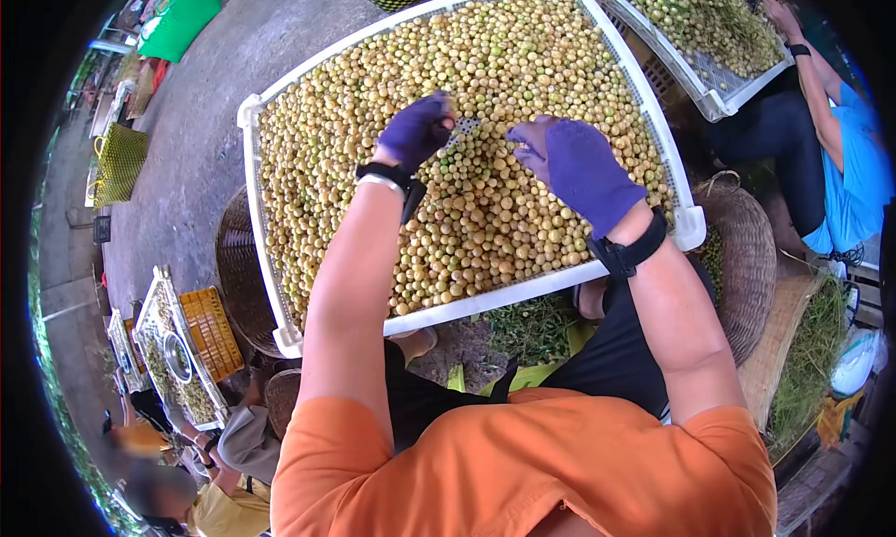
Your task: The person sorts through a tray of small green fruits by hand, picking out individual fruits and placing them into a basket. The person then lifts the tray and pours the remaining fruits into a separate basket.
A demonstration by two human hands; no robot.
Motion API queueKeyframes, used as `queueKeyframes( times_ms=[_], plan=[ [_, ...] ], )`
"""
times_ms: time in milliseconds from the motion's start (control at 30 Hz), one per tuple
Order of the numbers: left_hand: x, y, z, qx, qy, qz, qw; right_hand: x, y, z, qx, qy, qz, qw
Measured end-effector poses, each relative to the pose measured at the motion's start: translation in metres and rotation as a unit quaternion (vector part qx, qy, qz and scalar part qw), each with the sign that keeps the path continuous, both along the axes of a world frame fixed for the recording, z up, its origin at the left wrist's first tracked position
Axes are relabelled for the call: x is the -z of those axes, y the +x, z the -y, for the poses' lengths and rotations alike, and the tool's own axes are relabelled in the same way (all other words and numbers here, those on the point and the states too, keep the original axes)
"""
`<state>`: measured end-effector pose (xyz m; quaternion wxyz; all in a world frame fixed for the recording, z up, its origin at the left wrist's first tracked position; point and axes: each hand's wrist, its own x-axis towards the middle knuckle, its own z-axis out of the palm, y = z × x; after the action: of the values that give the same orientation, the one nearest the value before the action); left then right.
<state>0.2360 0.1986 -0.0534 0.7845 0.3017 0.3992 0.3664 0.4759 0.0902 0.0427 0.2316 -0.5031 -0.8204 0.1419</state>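
Observation:
A wide white-framed mesh tray (476, 304) in front of me is heaped with small round yellow-green fruits (495, 220). Over its middle, my left hand (417, 131), in a purple glove, is closed, its fingertips blurred; anything between them is too small to make out. My right hand (581, 168), gloved the same way, hovers just to the right with fingers curled inward, and whatever they may pinch is hidden. Between the two hands a small patch of bare mesh (464, 131) shows through the fruits.
Woven baskets (742, 257) stand beneath the tray's sides. At upper right, a co-worker's arm (821, 94) reaches to another fruit-filled tray (723, 103). More people sit at lower left near a smaller tray (217, 402) and a yellow crate (210, 332). A green bag (182, 19) lies at upper left.

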Motion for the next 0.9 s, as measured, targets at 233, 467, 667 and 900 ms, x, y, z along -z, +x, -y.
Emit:
queueKeyframes(
  times_ms=[233,467,667,900],
  plan=[
    [-0.033,-0.035,0.068,0.000,-0.023,0.316,0.948,0.032,-0.011,-0.016,0.018,-0.128,-0.165,0.978],
    [-0.076,-0.048,0.175,-0.104,-0.139,0.259,0.950,0.093,-0.070,-0.039,-0.066,-0.037,-0.071,0.995],
    [-0.067,-0.051,0.209,-0.109,-0.169,0.276,0.940,0.114,-0.105,-0.052,-0.118,0.043,0.120,0.985],
    [-0.062,-0.038,0.191,-0.103,-0.197,0.299,0.928,0.114,-0.119,-0.061,-0.098,0.012,0.210,0.973]
  ],
)
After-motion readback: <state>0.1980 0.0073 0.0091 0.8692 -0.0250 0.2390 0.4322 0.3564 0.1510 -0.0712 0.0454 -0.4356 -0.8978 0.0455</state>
